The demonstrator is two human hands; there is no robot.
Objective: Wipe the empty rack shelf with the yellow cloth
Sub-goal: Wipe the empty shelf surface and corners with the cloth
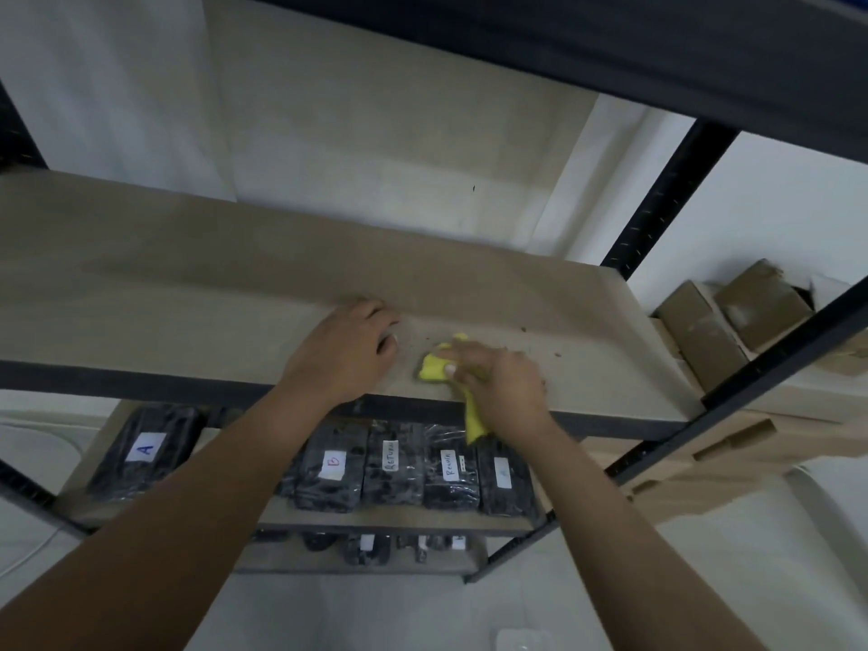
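The right hand (505, 385) was closed around the yellow cloth (434, 366), pressing its bunched end onto the rack shelf (188, 293) just behind the shelf's front edge, while a loose tail of the cloth hung down over that edge. The left hand (345, 350) rested on the shelf just left of the cloth, fingers curled and loosely apart, holding nothing. Dark crumbs (556, 354) lay on the shelf to the right of the cloth.
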